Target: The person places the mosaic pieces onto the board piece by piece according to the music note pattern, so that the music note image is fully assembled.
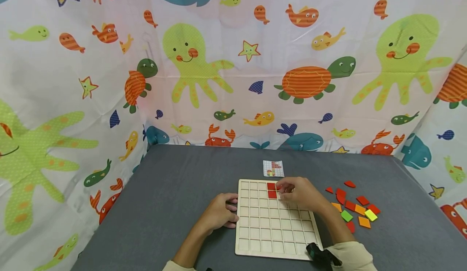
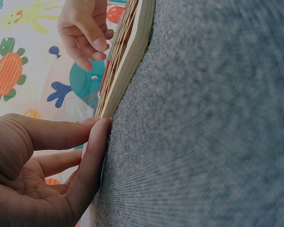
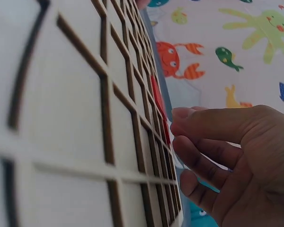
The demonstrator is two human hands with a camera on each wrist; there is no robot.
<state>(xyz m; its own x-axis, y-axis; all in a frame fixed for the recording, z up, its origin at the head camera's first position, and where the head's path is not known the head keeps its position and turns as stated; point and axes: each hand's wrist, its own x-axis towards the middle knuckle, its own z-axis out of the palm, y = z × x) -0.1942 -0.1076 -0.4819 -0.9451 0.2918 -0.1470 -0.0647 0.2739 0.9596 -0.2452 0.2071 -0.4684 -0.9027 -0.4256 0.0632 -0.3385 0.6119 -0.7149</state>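
Observation:
A square wooden grid board lies on the table. Near its top right, red tiles fill a few cells. My left hand holds the board's left edge, with thumb and fingertip meeting at its rim in the left wrist view. Over the top right cells is my right hand, fingers loosely bent, fingertips at a red piece partly hidden beneath them. In the right wrist view, the right thumb and fingers are close to the red tiles; nothing shows between them.
Loose red, orange, yellow and green tiles lie scattered right of the board. A small printed pattern card sits behind it. The grey table meets a curtain with sea animals at the back and sides.

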